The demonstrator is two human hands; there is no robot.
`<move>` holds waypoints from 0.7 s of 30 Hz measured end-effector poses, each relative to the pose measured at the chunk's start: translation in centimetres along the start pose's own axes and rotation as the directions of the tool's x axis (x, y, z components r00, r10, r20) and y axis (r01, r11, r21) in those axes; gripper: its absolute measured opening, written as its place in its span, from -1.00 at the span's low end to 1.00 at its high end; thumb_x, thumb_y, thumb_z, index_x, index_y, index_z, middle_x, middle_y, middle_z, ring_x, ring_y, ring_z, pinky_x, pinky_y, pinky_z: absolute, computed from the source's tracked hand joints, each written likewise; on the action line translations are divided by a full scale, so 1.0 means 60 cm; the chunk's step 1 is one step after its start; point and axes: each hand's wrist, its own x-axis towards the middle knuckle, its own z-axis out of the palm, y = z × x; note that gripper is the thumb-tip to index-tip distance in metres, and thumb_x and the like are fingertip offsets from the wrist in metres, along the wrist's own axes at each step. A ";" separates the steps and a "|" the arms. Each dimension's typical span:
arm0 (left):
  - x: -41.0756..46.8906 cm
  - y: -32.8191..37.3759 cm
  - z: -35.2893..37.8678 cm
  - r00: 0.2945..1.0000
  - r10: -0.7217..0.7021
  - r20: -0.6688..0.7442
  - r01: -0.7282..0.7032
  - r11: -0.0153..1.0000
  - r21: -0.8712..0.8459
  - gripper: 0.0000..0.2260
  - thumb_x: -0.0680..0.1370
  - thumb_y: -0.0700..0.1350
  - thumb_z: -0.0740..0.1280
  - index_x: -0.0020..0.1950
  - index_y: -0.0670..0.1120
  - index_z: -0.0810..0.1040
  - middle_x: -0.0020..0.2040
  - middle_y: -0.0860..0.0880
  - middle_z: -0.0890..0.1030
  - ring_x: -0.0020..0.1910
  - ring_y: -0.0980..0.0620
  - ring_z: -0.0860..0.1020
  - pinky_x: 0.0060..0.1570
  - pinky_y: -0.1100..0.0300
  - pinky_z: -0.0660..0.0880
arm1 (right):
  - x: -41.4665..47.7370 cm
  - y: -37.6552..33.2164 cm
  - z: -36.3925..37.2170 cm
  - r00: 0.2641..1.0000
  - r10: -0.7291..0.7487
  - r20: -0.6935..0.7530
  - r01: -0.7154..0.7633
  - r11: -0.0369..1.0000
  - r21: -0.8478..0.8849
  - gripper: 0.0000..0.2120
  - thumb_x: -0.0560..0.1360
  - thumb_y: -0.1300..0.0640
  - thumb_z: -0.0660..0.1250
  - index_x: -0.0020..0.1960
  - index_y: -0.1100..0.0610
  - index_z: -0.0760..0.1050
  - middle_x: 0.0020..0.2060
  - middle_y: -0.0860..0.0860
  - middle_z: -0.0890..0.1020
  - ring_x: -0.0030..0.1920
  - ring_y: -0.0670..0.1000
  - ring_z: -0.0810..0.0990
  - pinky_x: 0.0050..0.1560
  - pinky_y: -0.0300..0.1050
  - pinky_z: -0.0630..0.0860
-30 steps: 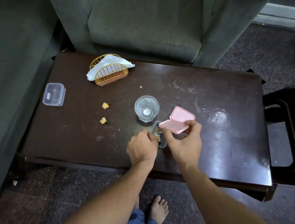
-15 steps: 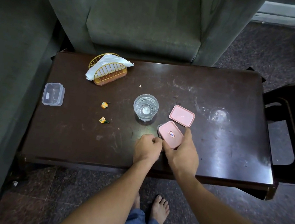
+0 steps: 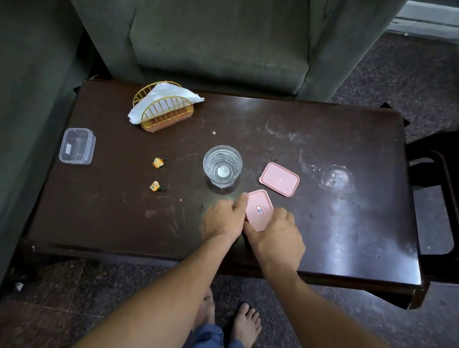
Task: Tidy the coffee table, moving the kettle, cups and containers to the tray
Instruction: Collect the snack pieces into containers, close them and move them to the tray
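Observation:
A small container with a pink lid (image 3: pixel 258 209) carrying a sticker sits on the dark coffee table (image 3: pixel 331 229) near its front edge. My left hand (image 3: pixel 222 220) grips its left side and my right hand (image 3: pixel 275 237) grips its right and near side, both touching the lid. A second, loose pink lid (image 3: pixel 279 179) lies flat just beyond it. A clear drinking glass (image 3: pixel 222 165) stands upright to the left of that lid. An empty clear plastic container (image 3: pixel 77 146) rests at the table's left edge. No tray or kettle is in view.
A gold wire napkin holder (image 3: pixel 163 113) with white napkins stands at the back left. Two small orange wrappers (image 3: pixel 158 162) (image 3: pixel 155 186) lie left of the glass. A grey armchair (image 3: pixel 220 28) is behind the table, a dark chair (image 3: pixel 458 187) at its right.
My right hand lowered the pink lid from above onto the small container, leaving a second pink lid on the table. Both hands now close on the lidded container.

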 end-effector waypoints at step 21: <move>0.017 0.006 0.008 0.998 -0.048 -0.041 0.035 0.959 -0.281 -0.86 0.54 0.02 0.42 -0.07 -0.02 0.72 -0.34 -0.02 0.71 -0.41 0.01 0.69 -0.14 0.23 0.61 | -0.009 -0.004 -0.012 0.987 -0.010 0.158 -0.003 0.997 0.078 -0.42 0.46 -0.35 0.41 0.09 0.08 0.27 0.21 0.04 0.61 0.05 0.25 0.64 -0.17 0.04 0.42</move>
